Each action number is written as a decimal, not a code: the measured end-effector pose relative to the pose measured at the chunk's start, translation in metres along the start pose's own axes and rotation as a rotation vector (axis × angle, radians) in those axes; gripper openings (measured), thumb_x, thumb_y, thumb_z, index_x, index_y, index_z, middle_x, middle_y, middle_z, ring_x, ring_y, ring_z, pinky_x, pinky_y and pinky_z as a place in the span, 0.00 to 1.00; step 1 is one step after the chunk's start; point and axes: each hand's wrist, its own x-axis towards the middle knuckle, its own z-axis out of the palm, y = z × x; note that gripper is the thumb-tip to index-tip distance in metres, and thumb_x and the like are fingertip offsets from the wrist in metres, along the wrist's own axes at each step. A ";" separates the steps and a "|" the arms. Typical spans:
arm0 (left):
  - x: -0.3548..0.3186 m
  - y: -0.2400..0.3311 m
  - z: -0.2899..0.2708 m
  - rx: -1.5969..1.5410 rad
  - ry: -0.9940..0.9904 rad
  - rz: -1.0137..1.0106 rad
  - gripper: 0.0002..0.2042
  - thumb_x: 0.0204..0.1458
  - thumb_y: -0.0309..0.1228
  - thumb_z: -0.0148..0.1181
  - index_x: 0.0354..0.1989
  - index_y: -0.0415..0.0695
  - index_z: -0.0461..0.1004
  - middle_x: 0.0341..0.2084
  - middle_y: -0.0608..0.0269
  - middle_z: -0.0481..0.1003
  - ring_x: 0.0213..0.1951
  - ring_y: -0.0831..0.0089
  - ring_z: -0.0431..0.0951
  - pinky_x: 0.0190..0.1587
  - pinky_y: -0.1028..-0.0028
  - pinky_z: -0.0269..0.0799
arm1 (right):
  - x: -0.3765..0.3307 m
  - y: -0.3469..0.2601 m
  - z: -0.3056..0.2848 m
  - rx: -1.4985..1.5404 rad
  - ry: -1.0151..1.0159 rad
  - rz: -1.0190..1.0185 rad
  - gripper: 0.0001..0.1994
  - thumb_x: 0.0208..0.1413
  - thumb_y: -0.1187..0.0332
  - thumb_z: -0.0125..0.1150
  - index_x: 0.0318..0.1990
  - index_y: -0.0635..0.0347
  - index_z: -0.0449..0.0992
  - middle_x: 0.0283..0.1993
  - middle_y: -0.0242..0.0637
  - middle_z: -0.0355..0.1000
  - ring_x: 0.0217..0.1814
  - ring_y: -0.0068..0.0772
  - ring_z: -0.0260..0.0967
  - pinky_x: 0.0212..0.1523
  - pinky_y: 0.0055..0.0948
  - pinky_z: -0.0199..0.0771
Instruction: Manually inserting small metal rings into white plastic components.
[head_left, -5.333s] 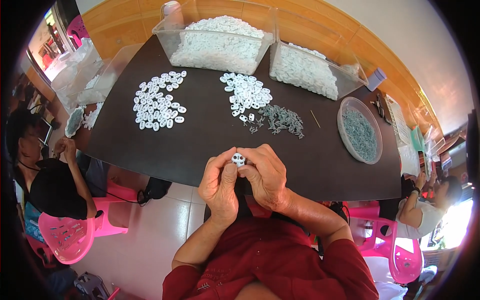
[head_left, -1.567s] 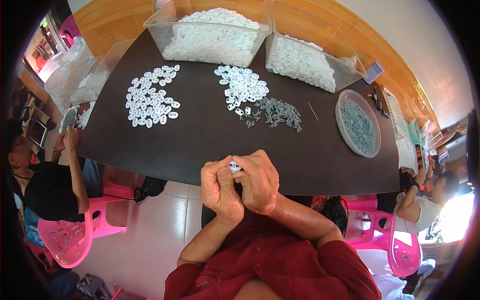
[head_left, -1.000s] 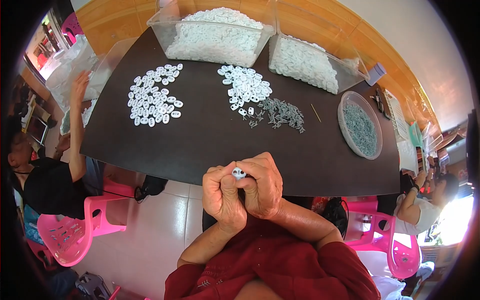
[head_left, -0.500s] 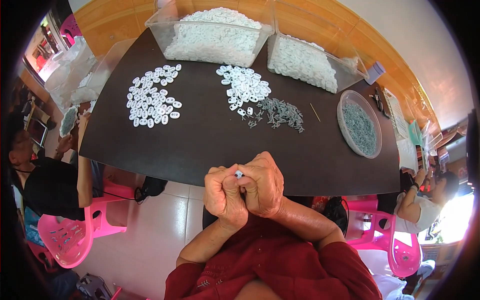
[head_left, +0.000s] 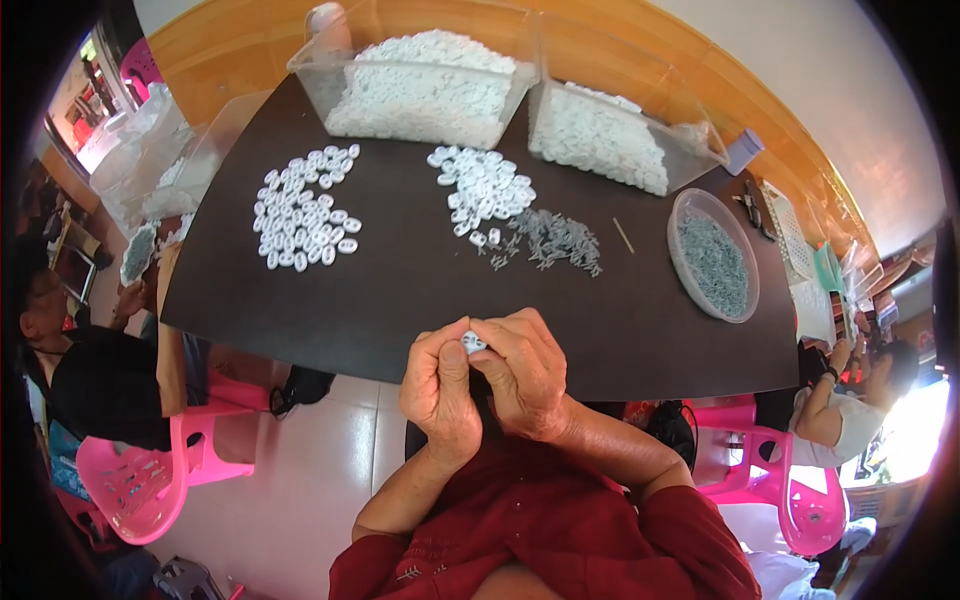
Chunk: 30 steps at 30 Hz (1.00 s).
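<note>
Head view: my left hand [head_left: 440, 395] and right hand [head_left: 522, 372] pinch one small white ring [head_left: 472, 344].
Grip: fingertips closed, probably pressing parts together.
Tip: I'd keep it square over the table [head_left: 420, 290] edge.

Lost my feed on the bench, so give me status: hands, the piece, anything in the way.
Left hand and right hand pinched together on one small white ring piece. Held over the dark table near edge. Nothing blocking; loose piles lie farther out.
</note>
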 end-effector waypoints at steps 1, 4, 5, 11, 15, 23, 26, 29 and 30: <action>0.002 0.002 0.000 -0.016 -0.010 0.013 0.09 0.60 0.27 0.48 0.42 0.33 0.71 0.32 0.66 0.70 0.34 0.82 0.67 0.39 0.81 0.64 | 0.003 -0.001 -0.002 -0.003 0.003 0.025 0.13 0.43 0.83 0.59 0.39 0.70 0.73 0.33 0.43 0.73 0.31 0.36 0.68 0.30 0.29 0.69; 0.007 0.006 0.001 0.059 -0.074 -0.044 0.11 0.60 0.27 0.48 0.46 0.33 0.70 0.32 0.65 0.71 0.32 0.82 0.68 0.37 0.81 0.66 | 0.004 0.007 -0.009 0.024 -0.013 0.065 0.11 0.42 0.83 0.60 0.37 0.69 0.74 0.32 0.41 0.73 0.30 0.36 0.68 0.29 0.29 0.68; 0.007 0.008 0.001 -0.004 -0.106 -0.111 0.12 0.59 0.25 0.48 0.50 0.33 0.67 0.31 0.64 0.72 0.31 0.82 0.68 0.36 0.81 0.66 | 0.005 0.008 -0.013 0.035 -0.026 0.126 0.10 0.41 0.82 0.61 0.35 0.66 0.74 0.30 0.38 0.72 0.28 0.34 0.66 0.28 0.29 0.67; 0.016 -0.001 -0.006 0.046 -0.158 -0.260 0.17 0.58 0.28 0.52 0.53 0.35 0.64 0.32 0.59 0.75 0.28 0.80 0.72 0.30 0.82 0.69 | 0.051 0.038 -0.056 -0.194 -0.035 0.013 0.07 0.42 0.80 0.63 0.31 0.61 0.76 0.27 0.37 0.71 0.26 0.34 0.65 0.27 0.29 0.66; 0.024 -0.013 -0.016 0.050 -0.133 -0.386 0.14 0.57 0.27 0.52 0.50 0.34 0.67 0.31 0.58 0.75 0.28 0.79 0.72 0.30 0.82 0.69 | 0.122 0.101 -0.096 -0.434 0.171 -0.116 0.05 0.48 0.75 0.59 0.33 0.65 0.75 0.30 0.45 0.70 0.32 0.40 0.69 0.33 0.31 0.68; 0.034 -0.014 -0.012 -0.091 -0.176 -0.392 0.12 0.57 0.26 0.53 0.46 0.33 0.69 0.29 0.56 0.75 0.27 0.77 0.73 0.29 0.80 0.69 | 0.135 0.155 -0.099 -0.626 -0.012 -0.246 0.07 0.44 0.77 0.57 0.33 0.59 0.77 0.29 0.43 0.72 0.34 0.46 0.68 0.37 0.39 0.67; 0.042 -0.011 -0.019 -0.005 -0.249 -0.448 0.12 0.57 0.27 0.52 0.46 0.33 0.69 0.29 0.57 0.75 0.27 0.78 0.73 0.29 0.80 0.69 | 0.084 0.137 -0.046 -0.368 -0.231 -0.164 0.08 0.40 0.80 0.58 0.28 0.57 0.77 0.25 0.37 0.69 0.31 0.42 0.66 0.33 0.38 0.67; 0.042 -0.009 -0.020 0.036 -0.301 -0.470 0.12 0.58 0.28 0.52 0.46 0.34 0.69 0.29 0.57 0.75 0.28 0.78 0.73 0.29 0.80 0.70 | 0.060 0.136 -0.021 -0.321 -0.369 -0.058 0.08 0.41 0.77 0.60 0.31 0.54 0.78 0.24 0.36 0.67 0.31 0.41 0.65 0.32 0.37 0.66; 0.041 -0.009 -0.020 0.035 -0.303 -0.463 0.12 0.58 0.28 0.52 0.46 0.34 0.69 0.29 0.57 0.75 0.28 0.78 0.73 0.29 0.80 0.70 | 0.057 0.137 -0.017 -0.306 -0.413 -0.015 0.08 0.41 0.76 0.61 0.31 0.54 0.78 0.23 0.36 0.66 0.31 0.40 0.65 0.32 0.37 0.66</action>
